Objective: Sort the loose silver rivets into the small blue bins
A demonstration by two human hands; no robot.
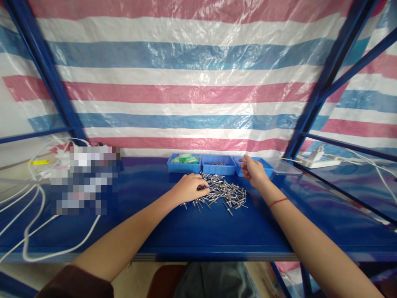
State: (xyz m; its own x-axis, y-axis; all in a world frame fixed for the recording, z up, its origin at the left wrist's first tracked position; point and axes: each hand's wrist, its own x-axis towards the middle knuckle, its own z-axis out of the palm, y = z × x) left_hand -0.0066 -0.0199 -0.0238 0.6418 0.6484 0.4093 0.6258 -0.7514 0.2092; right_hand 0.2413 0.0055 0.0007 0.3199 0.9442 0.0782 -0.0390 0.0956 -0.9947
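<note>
A loose pile of silver blind rivets [229,192] lies on the blue tabletop. My left hand [190,188] rests at the pile's left side, its fingers and thumb curled over some rivets, which show between thumb and forefinger. Over the right blue bin [266,165] hangs my right hand [252,170]. Its fingers point left and are loosely apart, and I see nothing between them. My right hand hides part of that bin's inside. The middle blue bin [218,169] holds a few rivets.
The left blue bin [184,167] contains green-and-white packets [185,158]. A clear flat lid [287,167] lies to the right. White cables [40,231] loop across the table's left side, near a blurred patch. Blue frame posts [319,91] and a striped sheet [192,91] stand behind.
</note>
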